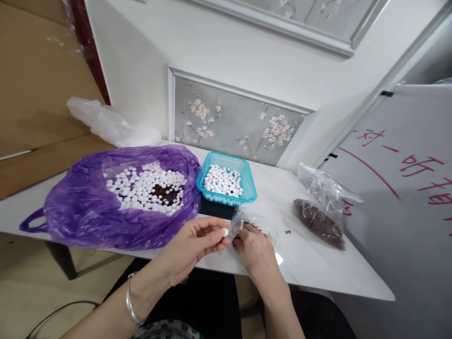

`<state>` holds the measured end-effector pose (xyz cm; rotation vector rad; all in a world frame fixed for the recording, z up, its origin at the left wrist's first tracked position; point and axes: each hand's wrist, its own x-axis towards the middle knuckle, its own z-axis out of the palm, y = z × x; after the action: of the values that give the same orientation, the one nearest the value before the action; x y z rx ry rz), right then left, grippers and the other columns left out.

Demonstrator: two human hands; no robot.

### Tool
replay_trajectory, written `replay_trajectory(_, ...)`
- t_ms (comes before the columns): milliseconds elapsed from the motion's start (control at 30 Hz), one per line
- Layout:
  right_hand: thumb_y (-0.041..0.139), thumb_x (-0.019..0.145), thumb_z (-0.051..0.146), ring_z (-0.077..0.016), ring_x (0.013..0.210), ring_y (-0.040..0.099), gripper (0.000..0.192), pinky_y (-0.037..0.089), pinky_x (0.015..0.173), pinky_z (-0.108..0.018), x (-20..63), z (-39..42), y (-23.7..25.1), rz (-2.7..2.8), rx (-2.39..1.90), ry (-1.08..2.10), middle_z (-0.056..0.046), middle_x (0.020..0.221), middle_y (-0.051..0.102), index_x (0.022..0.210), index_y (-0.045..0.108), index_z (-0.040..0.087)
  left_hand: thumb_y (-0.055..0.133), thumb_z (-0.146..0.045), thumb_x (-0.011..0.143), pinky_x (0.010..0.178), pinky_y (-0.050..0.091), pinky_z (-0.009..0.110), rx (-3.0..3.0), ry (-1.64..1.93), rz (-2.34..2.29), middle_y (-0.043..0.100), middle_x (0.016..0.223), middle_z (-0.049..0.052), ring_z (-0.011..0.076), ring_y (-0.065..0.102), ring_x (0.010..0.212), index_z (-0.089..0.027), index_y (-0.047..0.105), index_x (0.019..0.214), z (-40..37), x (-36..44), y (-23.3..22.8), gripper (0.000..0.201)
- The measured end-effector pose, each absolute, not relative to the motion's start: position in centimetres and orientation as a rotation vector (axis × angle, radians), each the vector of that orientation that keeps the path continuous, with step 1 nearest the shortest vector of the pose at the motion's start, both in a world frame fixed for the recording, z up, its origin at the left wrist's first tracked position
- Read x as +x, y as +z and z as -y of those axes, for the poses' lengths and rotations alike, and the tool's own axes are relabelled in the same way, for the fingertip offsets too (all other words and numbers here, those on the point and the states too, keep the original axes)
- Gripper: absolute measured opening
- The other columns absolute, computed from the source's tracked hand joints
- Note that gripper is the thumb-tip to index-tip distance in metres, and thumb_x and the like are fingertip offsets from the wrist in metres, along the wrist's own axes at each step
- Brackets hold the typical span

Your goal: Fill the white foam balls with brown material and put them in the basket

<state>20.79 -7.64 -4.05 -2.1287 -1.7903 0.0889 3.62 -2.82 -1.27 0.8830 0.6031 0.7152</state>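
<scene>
My left hand (pixel 192 245) pinches a small white round piece (pixel 225 232) between thumb and forefinger. It looks like a bead or cap. Close beside it, my right hand (pixel 257 252) reaches into a clear plastic bag (pixel 238 217) holding small brown pieces. Its fingers are curled and their tips are hidden, so what they grip cannot be made out. Just behind both hands stands a turquoise basket (pixel 251 186) with many white round pieces in it. To the left, an open purple plastic bag (pixel 81 202) holds more of the same pieces over something dark brown.
A clear bag of brown pieces (pixel 319 223) leans near the whiteboard (pixel 399 226) at right. A tiny brown piece (pixel 288 231) lies on the white table (pixel 307 263). Under the basket is a black flat object (pixel 215 208). White plastic (pixel 109 125) and cardboard (pixel 45 94) are at left.
</scene>
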Motion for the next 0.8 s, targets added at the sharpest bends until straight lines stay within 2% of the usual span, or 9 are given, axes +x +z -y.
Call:
replay_trajectory(133, 0.047, 0.087, 0.008, -0.0206, 0.067, 0.066, 0.028, 0.043, 0.061, -0.028, 21.1, 8.0, -4.4, 1.655, -2.064, 0.068, -0.009, 0.080, 0.072, 0.084, 0.073, 0.017, 0.087, -0.027, 0.067, 0.079, 0.055, 0.018, 0.827, 0.663, -0.587, 0.076, 0.087, 0.003, 0.0107, 0.069, 0.080, -0.017, 0.080, 0.087, 3.1, 3.6, -1.5, 0.023)
replay_trajectory(267, 0.041, 0.090, 0.011, -0.0214, 0.080, 0.067, 0.033, 0.049, 0.072, -0.031, 21.5, 9.2, -4.2, 1.538, -1.931, 0.090, -0.010, 0.097, 0.071, 0.103, 0.072, 0.017, 0.086, -0.026, 0.068, 0.076, 0.055, 0.015, 0.815, 0.658, -0.577, 0.075, 0.085, 0.002, 0.0095, 0.070, 0.078, -0.016, 0.079, 0.086, 3.5, 3.9, -1.7, 0.022)
replay_trajectory(433, 0.046, 0.092, 0.021, -0.0203, 0.085, 0.066, 0.025, 0.051, 0.078, -0.031, 21.6, 10.4, -3.6, 1.375, -1.784, 0.156, -0.008, 0.098, 0.070, 0.089, 0.071, 0.019, 0.088, -0.023, 0.065, 0.070, 0.056, 0.015, 0.729, 0.629, -0.554, 0.076, 0.080, 0.002, 0.0095, 0.070, 0.072, -0.016, 0.079, 0.084, 3.7, 4.5, -2.0, 0.023)
replay_trajectory(633, 0.058, 0.089, 0.029, -0.0188, 0.073, 0.069, 0.014, 0.055, 0.068, -0.030, 21.8, 11.3, -3.8, 1.136, -1.687, 0.322, -0.003, 0.084, 0.074, 0.087, 0.070, 0.021, 0.088, -0.024, 0.065, 0.077, 0.056, 0.016, 0.664, 0.633, -0.548, 0.078, 0.083, 0.005, 0.0111, 0.072, 0.077, -0.015, 0.080, 0.087, 4.1, 4.8, -2.0, 0.026)
replay_trajectory(800, 0.068, 0.083, 0.032, -0.0183, 0.068, 0.067, 0.012, 0.054, 0.065, -0.029, 21.7, 11.4, -3.8, 0.980, -1.557, 0.448, -0.002, 0.074, 0.073, 0.084, 0.070, 0.020, 0.089, -0.022, 0.064, 0.073, 0.056, 0.015, 0.651, 0.630, -0.532, 0.076, 0.079, 0.003, 0.0100, 0.071, 0.073, -0.016, 0.080, 0.086, 4.1, 5.1, -1.9, 0.024)
